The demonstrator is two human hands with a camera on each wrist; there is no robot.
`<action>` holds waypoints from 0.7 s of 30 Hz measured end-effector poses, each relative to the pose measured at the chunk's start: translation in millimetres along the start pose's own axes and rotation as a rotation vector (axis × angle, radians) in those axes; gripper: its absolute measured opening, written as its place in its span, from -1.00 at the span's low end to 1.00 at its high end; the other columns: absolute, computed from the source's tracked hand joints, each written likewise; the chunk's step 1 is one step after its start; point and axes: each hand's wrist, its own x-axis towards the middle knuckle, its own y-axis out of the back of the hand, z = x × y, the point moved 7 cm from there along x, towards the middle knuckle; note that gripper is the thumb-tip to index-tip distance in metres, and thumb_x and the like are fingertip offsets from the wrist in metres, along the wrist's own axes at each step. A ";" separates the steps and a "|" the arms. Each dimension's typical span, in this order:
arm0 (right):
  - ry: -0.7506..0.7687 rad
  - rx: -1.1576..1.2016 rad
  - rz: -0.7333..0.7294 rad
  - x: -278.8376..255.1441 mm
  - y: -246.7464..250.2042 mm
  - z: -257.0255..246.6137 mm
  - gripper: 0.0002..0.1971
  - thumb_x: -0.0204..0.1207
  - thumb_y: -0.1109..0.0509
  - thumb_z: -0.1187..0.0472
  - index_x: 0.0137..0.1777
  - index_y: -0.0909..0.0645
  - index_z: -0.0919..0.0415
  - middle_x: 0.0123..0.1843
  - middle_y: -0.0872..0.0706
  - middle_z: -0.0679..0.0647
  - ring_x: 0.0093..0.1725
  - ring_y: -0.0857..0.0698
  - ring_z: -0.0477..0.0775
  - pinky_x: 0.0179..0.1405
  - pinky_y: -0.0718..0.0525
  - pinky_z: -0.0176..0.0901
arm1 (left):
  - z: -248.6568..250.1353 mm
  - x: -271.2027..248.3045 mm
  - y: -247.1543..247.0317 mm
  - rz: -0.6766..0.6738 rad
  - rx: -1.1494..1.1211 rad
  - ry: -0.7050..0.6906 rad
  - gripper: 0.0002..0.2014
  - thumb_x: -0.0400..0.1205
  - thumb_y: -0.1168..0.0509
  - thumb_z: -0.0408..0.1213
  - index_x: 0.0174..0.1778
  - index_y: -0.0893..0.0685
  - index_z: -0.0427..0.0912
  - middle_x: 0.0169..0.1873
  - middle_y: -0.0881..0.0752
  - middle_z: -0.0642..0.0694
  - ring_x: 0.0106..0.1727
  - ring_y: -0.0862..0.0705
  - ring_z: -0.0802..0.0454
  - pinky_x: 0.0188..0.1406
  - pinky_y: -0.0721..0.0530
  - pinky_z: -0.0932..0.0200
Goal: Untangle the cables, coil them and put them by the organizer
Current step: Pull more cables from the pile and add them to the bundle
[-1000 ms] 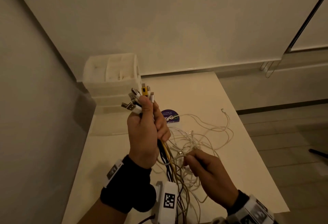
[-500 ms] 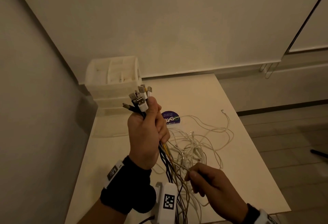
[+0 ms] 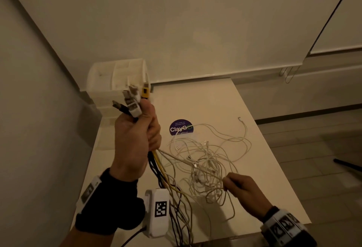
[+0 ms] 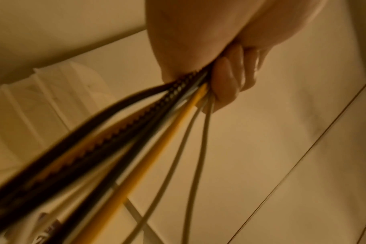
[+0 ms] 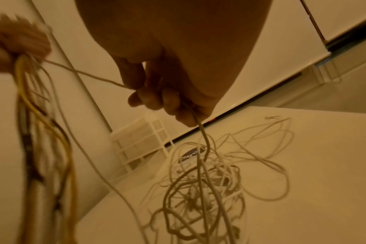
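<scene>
White, black and yellow cables (image 3: 154, 160) are hanging from the left hand (image 3: 135, 137), which is gripping them in a fist, plug ends sticking up. The right hand (image 3: 242, 190) is pinching one pale cable (image 5: 83, 74) running taut from that fist. White tangle (image 3: 205, 160) is lying on the counter (image 3: 225, 100) between the hands, organizer (image 3: 117, 82) behind.

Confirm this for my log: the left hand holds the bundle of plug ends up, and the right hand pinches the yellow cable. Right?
Not quite. The right hand pinches a thin white cable, not the yellow cable, which stays in the left hand with the bundle, as the right wrist view shows.
</scene>
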 end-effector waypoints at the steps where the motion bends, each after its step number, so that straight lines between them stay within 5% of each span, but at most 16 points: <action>1: 0.016 -0.023 0.032 6.8 3.0 -4.4 -0.68 0.65 -0.28 0.11 -0.37 -0.53 0.11 -0.48 -0.54 -0.08 -0.42 -0.49 -0.21 -0.29 -0.46 -0.24 | 0.2 -4.3 -7.7 -0.025 0.091 -0.024 -0.61 0.61 -0.26 -0.02 -0.42 -0.43 -0.20 -0.67 -0.29 0.03 -0.69 -0.17 0.13 -0.69 -0.16 0.33; 3: 0.077 -0.016 0.060 18.8 7.4 -30.5 -0.64 0.63 -0.34 0.13 -0.42 -0.50 0.14 -0.50 -0.52 -0.06 -0.43 -0.49 -0.16 -0.30 -0.47 -0.20 | -6.4 -14.9 -28.4 -0.087 0.352 -0.095 -0.77 0.59 -0.38 -0.12 -0.38 -0.67 -0.08 -0.66 -0.54 0.08 -0.65 -0.45 0.15 -0.62 -0.43 0.30; 5: 0.166 0.085 0.074 28.1 12.5 -69.5 -0.62 0.59 -0.37 0.10 -0.47 -0.50 0.14 -0.51 -0.47 -0.04 -0.45 -0.44 -0.05 -0.35 -0.43 -0.13 | -25.7 -23.1 -45.3 -0.135 0.535 -0.088 -0.98 0.51 -0.49 -0.21 -0.19 -0.80 -0.04 -0.40 -0.79 0.18 -0.36 -0.72 0.29 -0.31 -0.60 0.40; 8: 0.266 0.269 0.073 39.5 22.8 -122.5 -0.63 0.50 -0.33 0.05 -0.34 -0.59 0.39 -0.48 -0.46 0.12 -0.43 -0.34 0.07 -0.38 -0.31 -0.03 | -59.7 -20.4 -48.7 -0.165 0.643 0.014 -0.88 0.52 -0.50 -0.19 -0.03 -0.81 0.01 -0.23 -0.83 0.11 -0.16 -0.77 0.26 -0.14 -0.68 0.28; 10: 0.309 0.292 0.070 44.6 27.6 -143.2 -0.62 0.57 -0.30 0.05 -0.30 -0.60 0.38 -0.44 -0.46 0.22 -0.42 -0.31 0.10 -0.38 -0.28 0.01 | -65.2 -18.2 -48.8 -0.147 0.653 0.009 -0.91 0.56 -0.46 -0.21 -0.05 -0.81 0.02 -0.23 -0.83 0.05 -0.16 -0.78 0.15 -0.09 -0.74 0.06; 12: 0.325 0.268 0.037 45.3 27.2 -151.4 -0.62 0.60 -0.26 -0.02 -0.31 -0.60 0.26 -0.45 -0.42 0.22 -0.43 -0.29 0.17 -0.39 -0.28 0.04 | -56.3 -15.9 -44.6 -0.048 0.621 -0.063 -0.89 0.58 -0.44 -0.27 -0.15 -0.80 0.06 -0.31 -0.82 0.02 -0.24 -0.77 0.05 -0.16 -0.72 0.00; 15: 0.272 0.301 -0.074 41.1 14.6 -133.6 -0.69 0.64 -0.19 0.10 -0.20 -0.63 0.25 -0.43 -0.38 0.16 -0.42 -0.31 0.09 -0.40 -0.32 -0.14 | -37.3 -8.4 -30.2 0.102 0.455 -0.120 -0.85 0.62 -0.38 -0.31 -0.26 -0.74 -0.04 -0.62 -0.56 0.01 -0.57 -0.56 0.23 -0.52 -0.49 0.10; 17: 0.237 0.280 -0.126 37.7 1.1 -110.1 -0.72 0.64 -0.18 0.14 -0.20 -0.63 0.21 -0.43 -0.44 0.06 -0.42 -0.37 -0.01 -0.38 -0.37 -0.23 | -27.7 -0.8 -10.0 0.220 0.338 -0.134 -0.84 0.60 -0.37 -0.23 -0.30 -0.70 -0.13 -0.64 -0.37 -0.07 -0.66 -0.39 0.25 -0.53 -0.32 0.19; 21: 0.195 0.124 -0.098 50.7 -11.8 -61.0 -0.74 0.64 -0.17 0.10 -0.25 -0.59 0.06 -0.42 -0.51 -0.08 -0.39 -0.46 -0.07 -0.29 -0.47 -0.15 | -5.1 2.6 18.5 0.368 0.210 -0.224 -0.80 0.57 -0.33 -0.21 -0.32 -0.66 -0.23 -0.75 -0.40 0.11 -0.74 -0.23 0.17 -0.62 -0.24 0.33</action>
